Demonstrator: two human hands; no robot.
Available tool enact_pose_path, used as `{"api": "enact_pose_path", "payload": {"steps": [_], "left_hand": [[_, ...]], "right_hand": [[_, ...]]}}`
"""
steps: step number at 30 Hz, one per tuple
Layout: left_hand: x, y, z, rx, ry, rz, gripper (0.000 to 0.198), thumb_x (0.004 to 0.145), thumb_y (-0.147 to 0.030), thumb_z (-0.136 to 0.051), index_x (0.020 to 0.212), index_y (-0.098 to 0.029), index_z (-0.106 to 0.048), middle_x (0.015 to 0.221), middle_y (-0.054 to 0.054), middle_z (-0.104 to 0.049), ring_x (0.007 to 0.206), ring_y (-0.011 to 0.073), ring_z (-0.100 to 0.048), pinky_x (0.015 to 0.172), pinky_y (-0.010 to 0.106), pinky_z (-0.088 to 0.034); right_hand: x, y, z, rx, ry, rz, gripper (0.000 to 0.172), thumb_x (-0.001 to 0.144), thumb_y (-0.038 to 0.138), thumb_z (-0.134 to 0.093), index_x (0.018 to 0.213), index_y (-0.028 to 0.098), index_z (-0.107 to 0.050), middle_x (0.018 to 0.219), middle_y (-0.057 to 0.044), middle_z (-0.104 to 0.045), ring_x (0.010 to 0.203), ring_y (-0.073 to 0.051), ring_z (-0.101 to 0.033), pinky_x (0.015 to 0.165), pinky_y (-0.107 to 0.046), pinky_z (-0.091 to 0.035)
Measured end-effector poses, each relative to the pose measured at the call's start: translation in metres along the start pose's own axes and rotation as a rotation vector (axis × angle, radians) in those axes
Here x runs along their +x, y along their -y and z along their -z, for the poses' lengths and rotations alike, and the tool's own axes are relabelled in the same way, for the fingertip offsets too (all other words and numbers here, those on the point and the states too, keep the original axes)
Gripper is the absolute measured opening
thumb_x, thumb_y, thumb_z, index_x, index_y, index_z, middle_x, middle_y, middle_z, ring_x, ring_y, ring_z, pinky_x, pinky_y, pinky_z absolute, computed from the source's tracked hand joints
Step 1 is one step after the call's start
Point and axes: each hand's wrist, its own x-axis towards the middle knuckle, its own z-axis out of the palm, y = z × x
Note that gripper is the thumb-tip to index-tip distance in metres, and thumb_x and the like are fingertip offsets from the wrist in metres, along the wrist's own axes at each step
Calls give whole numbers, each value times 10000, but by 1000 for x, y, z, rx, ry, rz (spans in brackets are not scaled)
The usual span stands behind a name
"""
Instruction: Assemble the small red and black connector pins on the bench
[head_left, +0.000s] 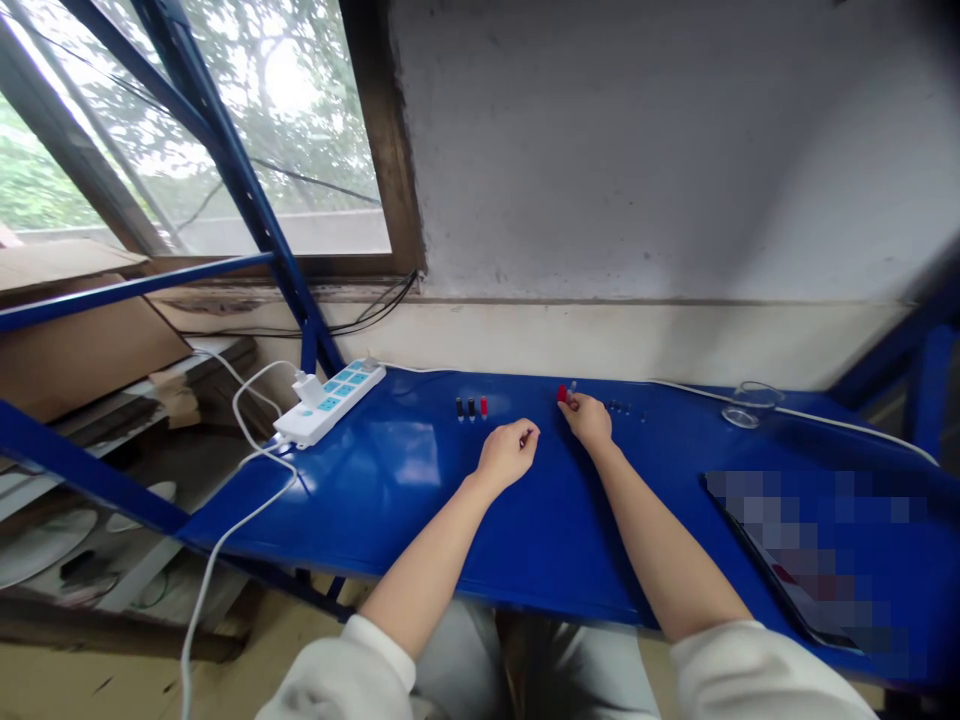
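Two small black-topped pieces (460,408) and one red-topped piece (484,407) stand in a row on the blue table (405,500). My left hand (509,453), fingers closed, is just right of and nearer than this row; a small dark thing shows at its fingertips, too small to name. Farther right, my right hand (587,420) has its fingers closed at a small red piece (562,394), with a clear piece (573,387) beside it. Several small clear pieces (615,407) lie to the right of my right hand.
A white power strip (330,402) with a plug and cable lies at the table's left end. A round clear dish (742,414) is at the back right, by a white cable. A dark-edged flat item (765,560), partly pixelated, lies at the right.
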Motion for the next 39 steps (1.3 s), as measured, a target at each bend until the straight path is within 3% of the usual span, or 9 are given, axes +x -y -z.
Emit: {"api": "enact_pose_path", "payload": {"steps": [19,32,36,39], "left_hand": [[0,4,-3,46,17,-32,217,814,-275,-408,791,-193,-607,562,-1,-563,461,100,-466,464,213,-304],[-1,4,-2,66,-3,-29,207,820,-285,-422,807,-207,-614,602,14,-589,494,125,-503,494,220,-327],[0,8,3,163,-124,71,252,819,-277,-433,1016,-222,-579,619,26,-592,549,159,-551,550,239,-377],[3,13,10,243,-204,209,453,812,-286,-449,1259,-224,-408,635,38,-595,573,177,-570,582,259,-404]], "right_hand": [[3,-4,-4,27,22,-5,241,740,416,-522,706,208,-638,685,-43,-637,649,-166,-576,496,-236,-313],[0,-8,1,-115,1,-59,338,754,487,-508,830,220,-700,781,-98,-674,713,-217,-609,551,-274,-373],[2,-8,1,-118,24,-81,356,749,492,-518,883,216,-698,814,-107,-673,735,-223,-611,564,-276,-389],[1,-5,4,-116,58,-106,371,746,503,-518,903,217,-695,810,-105,-672,743,-223,-614,577,-276,-400]]}}
